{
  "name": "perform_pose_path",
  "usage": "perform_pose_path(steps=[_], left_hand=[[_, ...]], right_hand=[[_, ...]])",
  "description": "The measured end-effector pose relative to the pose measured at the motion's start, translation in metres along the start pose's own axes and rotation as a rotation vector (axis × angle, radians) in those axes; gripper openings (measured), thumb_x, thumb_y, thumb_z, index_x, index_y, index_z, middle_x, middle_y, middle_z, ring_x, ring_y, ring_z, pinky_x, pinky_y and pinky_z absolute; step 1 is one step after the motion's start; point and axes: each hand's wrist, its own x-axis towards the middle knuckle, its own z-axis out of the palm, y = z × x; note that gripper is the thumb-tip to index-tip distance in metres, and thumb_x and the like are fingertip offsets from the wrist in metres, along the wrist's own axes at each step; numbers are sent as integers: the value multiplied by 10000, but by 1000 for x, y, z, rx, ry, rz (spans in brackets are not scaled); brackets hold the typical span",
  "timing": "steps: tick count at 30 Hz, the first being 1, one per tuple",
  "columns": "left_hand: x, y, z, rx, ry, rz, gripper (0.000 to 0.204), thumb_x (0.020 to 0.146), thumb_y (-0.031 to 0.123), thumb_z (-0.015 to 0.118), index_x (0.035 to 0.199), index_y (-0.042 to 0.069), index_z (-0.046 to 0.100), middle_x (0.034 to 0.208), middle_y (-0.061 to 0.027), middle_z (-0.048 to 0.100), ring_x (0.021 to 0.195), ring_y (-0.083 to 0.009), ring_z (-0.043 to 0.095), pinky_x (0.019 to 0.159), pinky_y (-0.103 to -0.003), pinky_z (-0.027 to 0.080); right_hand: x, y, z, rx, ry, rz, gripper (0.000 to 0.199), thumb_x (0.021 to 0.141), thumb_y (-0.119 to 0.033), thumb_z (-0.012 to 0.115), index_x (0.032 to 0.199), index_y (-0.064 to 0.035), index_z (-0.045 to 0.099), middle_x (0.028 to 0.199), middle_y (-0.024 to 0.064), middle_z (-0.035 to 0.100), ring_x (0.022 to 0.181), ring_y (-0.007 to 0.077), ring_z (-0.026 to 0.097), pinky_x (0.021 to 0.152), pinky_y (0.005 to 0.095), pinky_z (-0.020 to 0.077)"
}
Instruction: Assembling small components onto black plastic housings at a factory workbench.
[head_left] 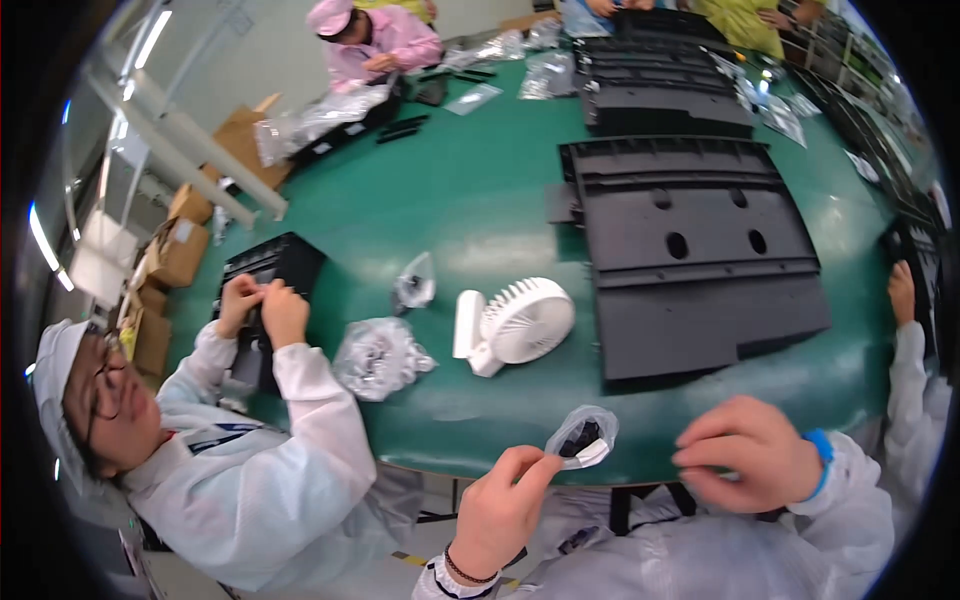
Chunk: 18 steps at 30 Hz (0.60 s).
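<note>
Left hand (505,510) fingers pinch small plastic bag (583,438).

L hand (505,510) raised w/ fingers pinched; R hand (745,455) loosely curled, both hands apart.

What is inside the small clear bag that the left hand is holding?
The small clear bag, pinched by the left hand, holds small black parts and something white. The crumpled plastic hides their exact shape and number.
</note>
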Motion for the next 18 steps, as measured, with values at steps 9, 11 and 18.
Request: perform_pose_path(steps=[9,11,18], left_hand=[[5,0,57,-99,-200,145,319,743,-16,633,1043,91,652,970,-69,607,786,-224,670,624,-320,544],[7,1,61,-89,-220,163,317,737,-15,634,1034,93,653,958,-69,603,809,-224,668,639,-319,545],[15,0,71,-58,-239,276,315,714,-25,648,1004,96,666,934,-83,590,971,-269,643,746,-348,544]], right_hand=[[-31,25,54,-154,-230,94,299,740,-48,678,1038,-58,647,935,46,625,785,208,604,669,332,482],[-34,30,59,-231,-265,125,309,743,-60,668,1050,-57,643,910,43,614,773,209,596,675,333,481],[-29,32,71,-341,-269,135,256,726,-95,661,976,-43,645,850,45,600,771,207,607,650,322,488]])
